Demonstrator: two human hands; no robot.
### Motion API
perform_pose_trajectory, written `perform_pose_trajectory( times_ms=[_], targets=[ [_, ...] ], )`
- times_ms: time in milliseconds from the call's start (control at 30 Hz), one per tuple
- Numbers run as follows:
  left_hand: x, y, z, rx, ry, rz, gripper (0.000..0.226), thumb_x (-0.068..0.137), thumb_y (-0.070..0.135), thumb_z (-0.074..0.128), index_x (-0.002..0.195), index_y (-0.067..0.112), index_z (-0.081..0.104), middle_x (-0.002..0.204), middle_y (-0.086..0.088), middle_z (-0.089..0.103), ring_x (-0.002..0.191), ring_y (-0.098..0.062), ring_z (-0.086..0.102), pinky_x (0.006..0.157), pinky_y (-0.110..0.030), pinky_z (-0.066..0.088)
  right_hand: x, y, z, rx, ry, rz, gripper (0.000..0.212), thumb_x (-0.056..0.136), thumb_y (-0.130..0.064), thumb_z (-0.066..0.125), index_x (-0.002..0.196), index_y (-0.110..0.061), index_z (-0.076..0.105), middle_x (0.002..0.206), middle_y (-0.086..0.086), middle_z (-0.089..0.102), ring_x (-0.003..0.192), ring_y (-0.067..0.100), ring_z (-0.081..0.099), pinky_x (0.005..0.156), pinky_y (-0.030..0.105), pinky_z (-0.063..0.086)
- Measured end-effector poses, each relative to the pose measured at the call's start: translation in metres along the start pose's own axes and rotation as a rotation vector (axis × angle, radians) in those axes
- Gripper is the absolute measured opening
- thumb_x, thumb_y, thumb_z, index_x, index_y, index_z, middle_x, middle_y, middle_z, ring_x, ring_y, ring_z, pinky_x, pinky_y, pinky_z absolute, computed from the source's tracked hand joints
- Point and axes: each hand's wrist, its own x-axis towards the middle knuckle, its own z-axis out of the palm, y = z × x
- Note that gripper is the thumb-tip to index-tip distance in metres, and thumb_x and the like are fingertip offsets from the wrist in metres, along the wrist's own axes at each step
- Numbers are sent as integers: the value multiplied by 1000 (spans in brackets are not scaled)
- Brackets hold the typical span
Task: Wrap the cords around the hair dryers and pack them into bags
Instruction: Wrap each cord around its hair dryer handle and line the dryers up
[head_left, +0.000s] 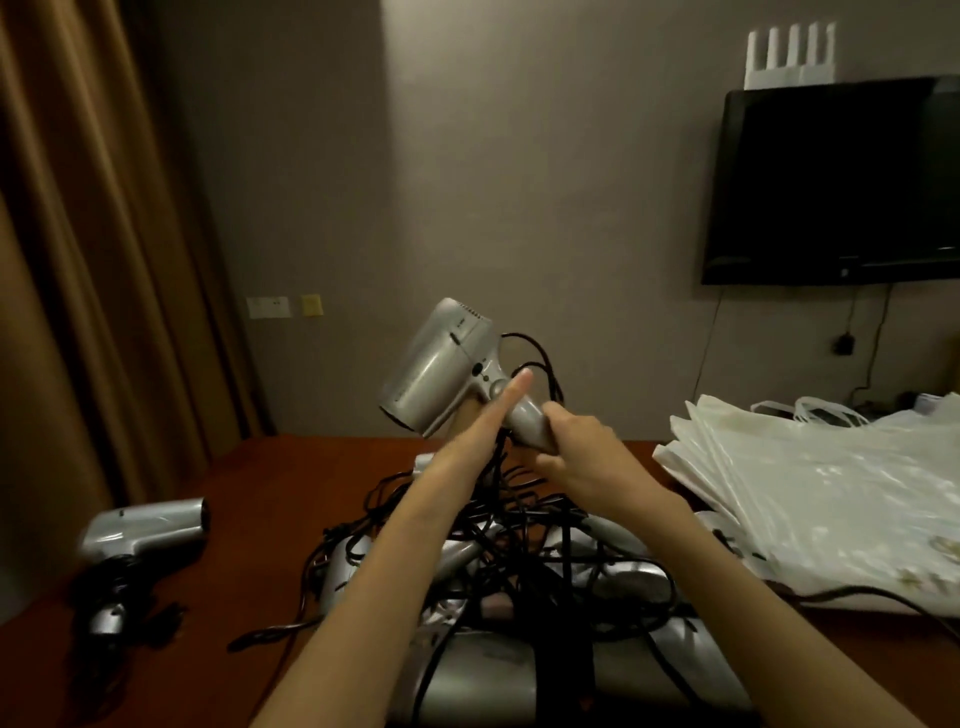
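Nearest the camera, a pile of hair dryers (519, 597) lies tangled in black cords on the bench (270, 483). Above it, the right hand (582, 457) grips the raised dryer (441, 376) by its handle; the left hand (493, 415) supports it, thumb extended. One dryer (148, 527) lies at left, apparently wrapped; bags (831, 488) unfilled.

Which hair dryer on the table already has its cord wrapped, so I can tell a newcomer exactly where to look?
Start at the brown curtain on the left and drop to the wooden table. Near that left edge a silver hair dryer lies alone, apart from the tangled pile in the middle. Its black cord is bunched round its handle, not trailing loose.
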Motion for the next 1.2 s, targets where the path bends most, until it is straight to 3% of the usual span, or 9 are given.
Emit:
perform_pose_trajectory(
  times_ms=[67, 167, 267, 367, 467, 567, 767, 967, 1200],
  targets=[
    [0, 5, -13, 66, -65, -21, 114, 49, 82, 75, 138, 14, 50, 136, -6, 59, 126, -17, 54, 110, -38, 39, 1, 7, 4, 229, 38, -15, 23, 92, -28, 59, 110, -15, 54, 81, -2, 59, 65, 12, 56, 63, 30, 50],
    [-9, -2, -35, 89, -193, -22, 80, 72, 63, 70, 138, 21, 51, 134, 5, 62, 123, -7, 56, 97, -25, 44, 2, 14, 4, 331, 81, -52, 22, 91, -27, 62, 109, -16, 59, 82, 1, 62, 66, 19, 58, 61, 33, 50],
    [-21, -18, -62, -132, -119, -1, 67, 75, 49, 71, 133, 21, 52, 129, 3, 63, 120, -11, 57, 110, -32, 36, 5, 25, -2, 426, 114, -58, 18, 88, -25, 67, 104, -18, 62, 79, 3, 63, 64, 18, 57, 58, 30, 47],
    [-27, -21, -83, -252, -9, 105, 68, 62, 48, 79, 121, 21, 59, 129, -5, 64, 107, -12, 64, 102, -35, 44, 3, 32, -2, 445, 94, -70, 17, 86, -23, 70, 102, -19, 64, 71, -3, 60, 55, 4, 51, 51, 19, 41],
    [-28, -15, -88, -159, 25, 107, 87, 45, 52, 91, 118, 11, 63, 110, -8, 72, 100, -20, 70, 85, -35, 55, 1, 27, 14, 389, 58, -83, 20, 83, -27, 72, 101, -26, 65, 74, -7, 63, 57, 3, 53, 53, 17, 41],
    [-30, -9, -96, 29, 89, 34, 73, 65, 46, 84, 121, 6, 61, 106, -13, 71, 92, -26, 71, 76, -37, 58, 0, 23, 24, 346, 23, -87, 26, 82, -30, 73, 107, -26, 66, 82, -7, 67, 69, 7, 61, 62, 22, 48],
    [-31, -14, -103, 272, 60, 11, 62, 64, 48, 81, 114, 17, 60, 93, -8, 73, 76, -21, 72, 65, -32, 57, 4, 22, 27, 211, -27, -127, 39, 78, -27, 76, 115, -27, 65, 90, -11, 67, 79, 4, 64, 75, 28, 57],
    [-28, -50, -105, -14, 211, 54, 68, 61, 51, 75, 114, 9, 64, 80, -9, 73, 66, -21, 69, 54, -30, 53, -9, 47, 1, 215, -7, -51, 36, 77, -10, 75, 104, -31, 64, 87, -12, 67, 75, 1, 64, 65, 19, 50],
    [-27, -73, -114, -299, 363, 141, 121, 28, 70, 87, 129, 9, 58, 110, -22, 70, 77, -28, 72, 57, -34, 58, -27, 66, 22, 558, 187, 22, 13, 87, -13, 67, 91, -24, 71, 75, -13, 70, 66, 0, 62, 62, 12, 49]
  ],
)
